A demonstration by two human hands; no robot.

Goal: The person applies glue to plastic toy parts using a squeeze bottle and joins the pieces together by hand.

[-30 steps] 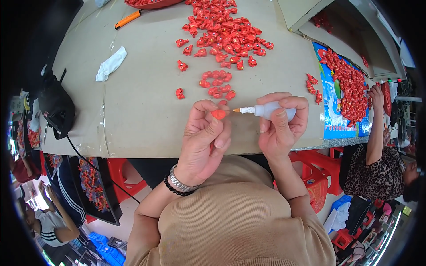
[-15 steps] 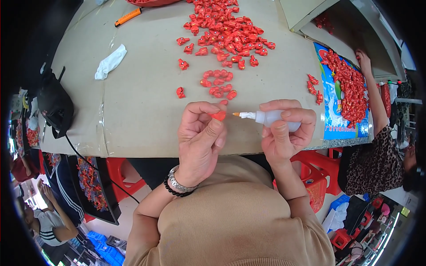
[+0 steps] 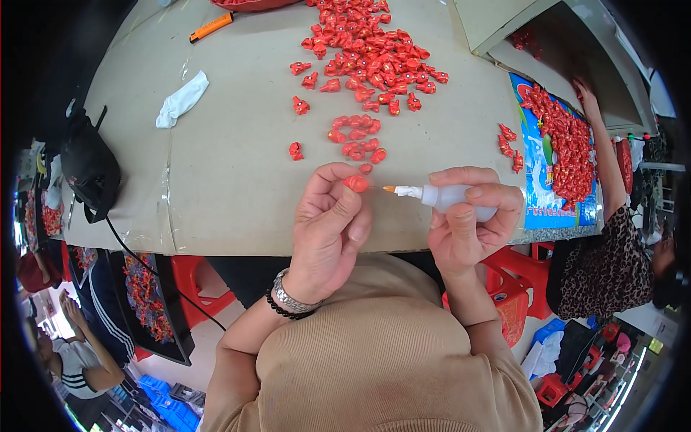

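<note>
Between the thumb and fingers of my left hand (image 3: 331, 223) is a small red plastic piece (image 3: 356, 183). My right hand (image 3: 475, 223) is wrapped round a translucent squeeze bottle (image 3: 453, 196) with a white, orange-tipped nozzle (image 3: 401, 191). The bottle lies sideways, its fine tip pointing left at the red piece; whether the two touch is too fine to tell. Just beyond my hands sits a small cluster of red pieces (image 3: 355, 135). Farther off, a large heap of small red figure-like parts (image 3: 371, 54) spreads over the table.
A white cloth (image 3: 182, 99) and an orange marker-like tool (image 3: 211, 27) lie on the table's left side. A black bag-like object (image 3: 90, 162) is at the left edge. At right, a co-worker's arm (image 3: 608, 155) reaches past a blue sheet (image 3: 536, 214) covered with red parts.
My right hand has drawn the bottle slightly to the right, widening the gap between its nozzle and the red piece. My left hand keeps its hold, barely shifted.
</note>
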